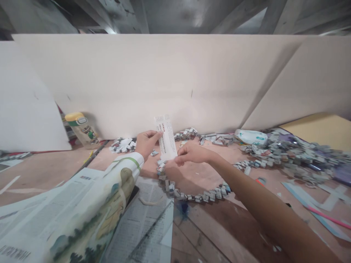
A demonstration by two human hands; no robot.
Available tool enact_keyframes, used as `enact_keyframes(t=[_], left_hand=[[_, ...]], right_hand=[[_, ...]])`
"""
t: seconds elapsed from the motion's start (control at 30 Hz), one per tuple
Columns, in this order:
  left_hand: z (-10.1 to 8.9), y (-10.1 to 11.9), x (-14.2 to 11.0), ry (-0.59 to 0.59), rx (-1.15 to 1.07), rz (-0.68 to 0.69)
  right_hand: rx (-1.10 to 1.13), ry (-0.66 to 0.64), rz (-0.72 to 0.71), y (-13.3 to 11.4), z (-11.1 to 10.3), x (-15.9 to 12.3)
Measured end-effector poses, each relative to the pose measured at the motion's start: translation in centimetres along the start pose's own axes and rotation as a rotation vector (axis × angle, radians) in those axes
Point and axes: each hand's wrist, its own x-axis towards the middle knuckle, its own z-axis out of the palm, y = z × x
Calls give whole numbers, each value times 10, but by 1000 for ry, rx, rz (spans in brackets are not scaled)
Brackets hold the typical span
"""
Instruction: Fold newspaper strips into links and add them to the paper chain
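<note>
Between my two hands, a strip of printed newspaper (168, 140) is held upright above the table. My left hand (148, 143) pinches its left edge between thumb and fingers. At the strip's lower right corner, my right hand (190, 152) has its fingers closed on the paper. Just below lies a chain of folded newspaper links (189, 197), curving across the table to the right. Another bunch of folded paper links (124, 145) rests beyond my left wrist.
Large newspaper sheets (139, 219) lie at the front left. A yellow-lidded bottle (83, 131) stands at the back left against a white panel (164, 80). To the right are a heaped paper chain (304, 157), a white packet (251, 137) and a pink stick (329, 218).
</note>
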Motion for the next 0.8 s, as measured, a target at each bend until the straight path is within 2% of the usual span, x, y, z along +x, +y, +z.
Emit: enact_keyframes(t=[0.07,0.13,0.27,0.4,0.5,0.57,0.67,0.8], left_hand=[[-1,0,1,5,-4,1],[-2,-1,1,-33,0,-14],[3,-2,-5,-216,66,-55],[9,-1,-13,-314,102,-41],[10,0,-16,-472,62,-32],[11,-2,-18,-555,113,-49],[14,-6,-20,-586,249,-82],[15,-13,-19,-642,345,-60]], right_hand=[[-36,-37,49,2,-6,-3],[-7,-4,70,4,-9,-5],[161,218,-26,4,-8,0],[238,459,-77,3,1,8],[258,517,-103,1,7,12],[253,568,-98,-1,12,14],[204,635,-91,-3,17,17],[143,716,-114,-4,17,16]])
